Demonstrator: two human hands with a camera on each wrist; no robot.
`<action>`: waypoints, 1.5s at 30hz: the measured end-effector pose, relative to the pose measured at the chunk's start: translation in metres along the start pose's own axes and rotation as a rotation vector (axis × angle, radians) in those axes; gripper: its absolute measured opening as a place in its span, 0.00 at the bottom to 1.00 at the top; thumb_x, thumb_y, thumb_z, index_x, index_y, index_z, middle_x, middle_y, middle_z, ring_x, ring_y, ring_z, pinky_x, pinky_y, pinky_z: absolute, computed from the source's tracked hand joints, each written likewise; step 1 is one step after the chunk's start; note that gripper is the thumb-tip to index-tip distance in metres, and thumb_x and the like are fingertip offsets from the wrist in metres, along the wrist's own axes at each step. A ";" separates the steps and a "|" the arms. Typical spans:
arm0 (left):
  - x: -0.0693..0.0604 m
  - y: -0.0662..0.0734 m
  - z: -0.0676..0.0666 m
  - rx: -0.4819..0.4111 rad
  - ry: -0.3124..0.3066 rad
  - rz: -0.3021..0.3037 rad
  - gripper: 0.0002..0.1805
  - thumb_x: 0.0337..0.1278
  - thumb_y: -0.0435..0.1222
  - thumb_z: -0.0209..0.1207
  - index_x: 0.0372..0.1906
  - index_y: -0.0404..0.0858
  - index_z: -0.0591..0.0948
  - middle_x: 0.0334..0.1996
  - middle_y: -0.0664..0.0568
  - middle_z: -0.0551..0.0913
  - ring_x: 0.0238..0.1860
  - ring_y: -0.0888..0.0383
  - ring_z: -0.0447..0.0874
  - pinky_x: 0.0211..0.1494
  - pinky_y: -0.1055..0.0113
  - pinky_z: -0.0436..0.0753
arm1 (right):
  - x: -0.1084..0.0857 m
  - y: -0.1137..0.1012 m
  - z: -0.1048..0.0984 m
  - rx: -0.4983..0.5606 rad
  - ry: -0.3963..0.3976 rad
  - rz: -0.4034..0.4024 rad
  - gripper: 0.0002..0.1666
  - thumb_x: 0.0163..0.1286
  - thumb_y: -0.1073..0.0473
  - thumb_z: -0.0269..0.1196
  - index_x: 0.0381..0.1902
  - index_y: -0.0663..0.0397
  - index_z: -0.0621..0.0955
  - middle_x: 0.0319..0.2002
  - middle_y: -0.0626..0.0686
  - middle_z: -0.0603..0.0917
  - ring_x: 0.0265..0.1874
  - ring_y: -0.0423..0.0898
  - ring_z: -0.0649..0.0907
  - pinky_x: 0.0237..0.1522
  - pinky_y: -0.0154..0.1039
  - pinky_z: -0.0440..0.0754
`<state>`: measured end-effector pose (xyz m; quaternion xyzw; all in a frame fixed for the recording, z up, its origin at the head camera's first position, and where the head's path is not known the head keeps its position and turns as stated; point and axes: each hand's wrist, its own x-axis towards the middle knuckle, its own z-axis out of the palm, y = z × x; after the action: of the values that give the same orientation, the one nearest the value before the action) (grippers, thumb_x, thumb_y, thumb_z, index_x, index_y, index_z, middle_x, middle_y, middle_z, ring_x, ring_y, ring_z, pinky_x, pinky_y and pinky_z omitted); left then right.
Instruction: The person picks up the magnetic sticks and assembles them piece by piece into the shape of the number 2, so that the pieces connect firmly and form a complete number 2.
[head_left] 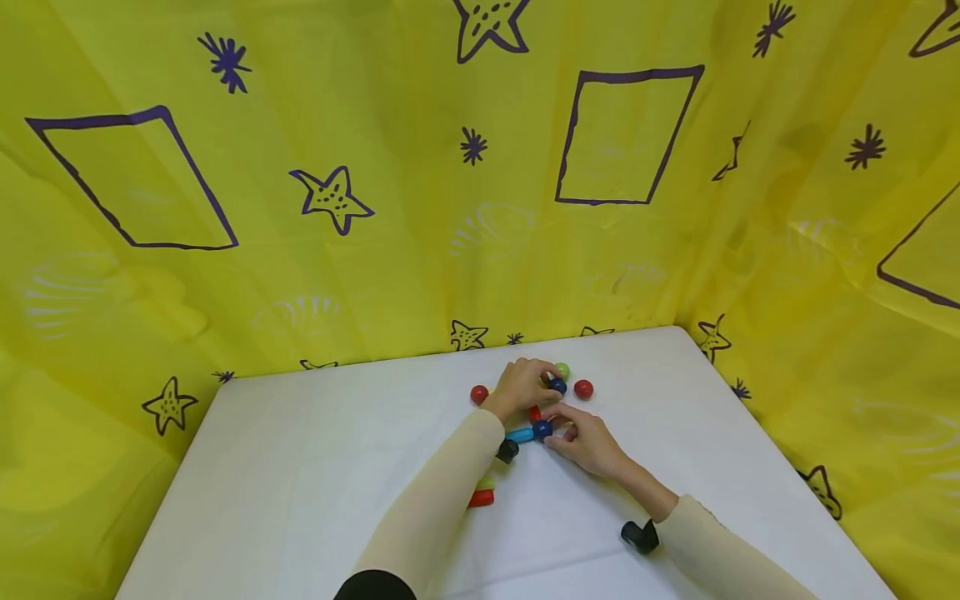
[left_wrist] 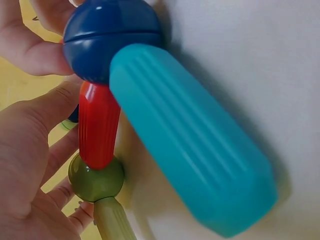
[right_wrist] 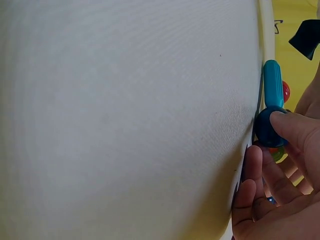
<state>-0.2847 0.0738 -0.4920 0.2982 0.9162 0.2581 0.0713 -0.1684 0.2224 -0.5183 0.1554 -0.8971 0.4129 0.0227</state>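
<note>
My right hand (head_left: 588, 440) pinches a dark blue ball (head_left: 542, 430) between thumb and fingers. A light blue ribbed rod (head_left: 519, 435) and a short red rod (head_left: 535, 413) join this ball. In the left wrist view the red rod (left_wrist: 100, 125) runs to an olive green ball (left_wrist: 96, 177), which has a yellow-green rod (left_wrist: 114, 219) on it. Just beyond, my left hand (head_left: 519, 386) holds a second dark blue ball (head_left: 557, 386) at its fingertips. The left hand and forearm hide part of the pieces in the head view.
On the white table (head_left: 337, 467), one red ball (head_left: 479, 394) lies left of the hands and another red ball (head_left: 583, 389) right. A green ball (head_left: 562, 371) sits behind. By the left forearm lie a red rod (head_left: 482, 498) and a yellow-green piece (head_left: 486, 482). A yellow curtain (head_left: 405, 267) hangs behind.
</note>
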 end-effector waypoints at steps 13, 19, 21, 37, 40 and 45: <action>-0.002 -0.001 0.001 -0.037 0.008 -0.022 0.17 0.62 0.45 0.71 0.56 0.52 0.88 0.43 0.55 0.88 0.48 0.54 0.78 0.53 0.60 0.75 | 0.000 0.000 0.000 0.007 -0.001 -0.006 0.17 0.67 0.64 0.71 0.52 0.52 0.82 0.43 0.54 0.88 0.28 0.41 0.79 0.33 0.33 0.78; -0.002 -0.002 -0.002 -0.055 0.020 -0.020 0.17 0.63 0.44 0.70 0.55 0.51 0.88 0.44 0.55 0.88 0.49 0.55 0.78 0.54 0.59 0.75 | 0.001 -0.001 0.001 0.005 -0.003 0.006 0.17 0.67 0.64 0.71 0.52 0.51 0.81 0.43 0.53 0.88 0.28 0.41 0.78 0.34 0.33 0.78; -0.002 -0.002 -0.005 -0.060 0.036 -0.016 0.17 0.63 0.44 0.70 0.55 0.51 0.88 0.44 0.55 0.88 0.48 0.55 0.78 0.54 0.60 0.76 | 0.001 -0.001 0.000 0.007 -0.005 0.004 0.17 0.66 0.64 0.71 0.52 0.51 0.81 0.43 0.52 0.88 0.28 0.40 0.78 0.34 0.33 0.78; -0.021 -0.011 -0.051 -0.015 0.128 0.082 0.17 0.64 0.45 0.70 0.56 0.49 0.87 0.46 0.55 0.87 0.48 0.53 0.81 0.50 0.64 0.78 | 0.006 -0.004 -0.001 0.011 -0.039 0.055 0.18 0.67 0.64 0.71 0.52 0.48 0.81 0.45 0.52 0.88 0.27 0.43 0.77 0.34 0.34 0.78; -0.028 -0.018 -0.059 0.000 0.149 0.127 0.17 0.63 0.44 0.70 0.56 0.47 0.87 0.45 0.54 0.88 0.47 0.52 0.82 0.50 0.64 0.78 | 0.008 -0.005 -0.001 0.003 -0.043 0.071 0.18 0.67 0.64 0.71 0.53 0.49 0.81 0.45 0.52 0.88 0.28 0.44 0.78 0.35 0.35 0.78; -0.042 -0.030 -0.067 0.007 0.168 0.160 0.17 0.62 0.41 0.71 0.55 0.44 0.87 0.44 0.53 0.89 0.45 0.54 0.82 0.49 0.64 0.79 | 0.011 -0.006 -0.001 0.001 -0.041 0.077 0.17 0.67 0.65 0.71 0.53 0.50 0.80 0.46 0.54 0.88 0.26 0.44 0.77 0.33 0.35 0.78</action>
<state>-0.2847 -0.0006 -0.4511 0.3479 0.8931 0.2838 -0.0277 -0.1767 0.2165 -0.5111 0.1294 -0.9026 0.4105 -0.0116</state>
